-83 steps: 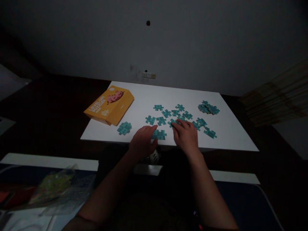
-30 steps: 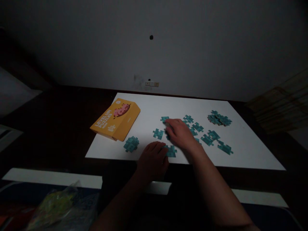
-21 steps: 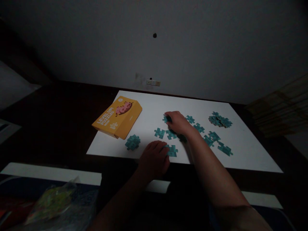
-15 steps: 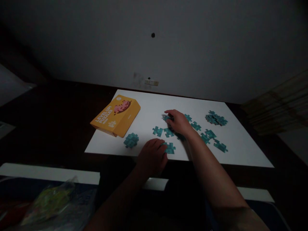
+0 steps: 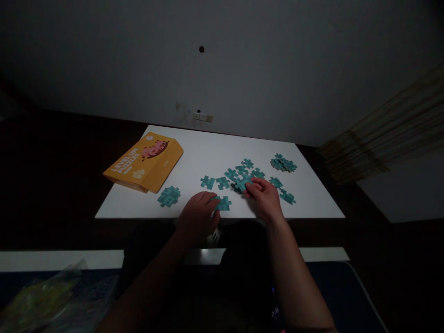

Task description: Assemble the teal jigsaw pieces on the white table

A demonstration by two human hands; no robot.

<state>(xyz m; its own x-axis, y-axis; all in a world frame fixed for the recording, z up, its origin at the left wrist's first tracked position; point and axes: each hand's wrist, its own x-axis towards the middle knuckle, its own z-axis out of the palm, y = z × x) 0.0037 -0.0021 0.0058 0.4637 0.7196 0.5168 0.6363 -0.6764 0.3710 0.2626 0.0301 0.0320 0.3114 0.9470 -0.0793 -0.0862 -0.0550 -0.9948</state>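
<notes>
My right hand pinches a teal puzzle piece between thumb and fingers, raised slightly over other pieces. At the table's front edge, my left hand has its fingers curled on the left end of a joined pair of puzzle pieces, its thumb at the near side. Loose teal pieces lie just beyond the left hand. Further pieces spread behind and to the right of the right hand. Part of the joined pair is hidden by my left fingers.
On the white table, a yellow puzzle box lies at the left. A small pile of pieces is in front of it, and another pile sits at the right. A clear plastic bag lies at lower left.
My right hand has come back toward me and turned, now with a puzzle piece pinched in it. The left hand stays at the joined pieces. The whole view has shifted.
</notes>
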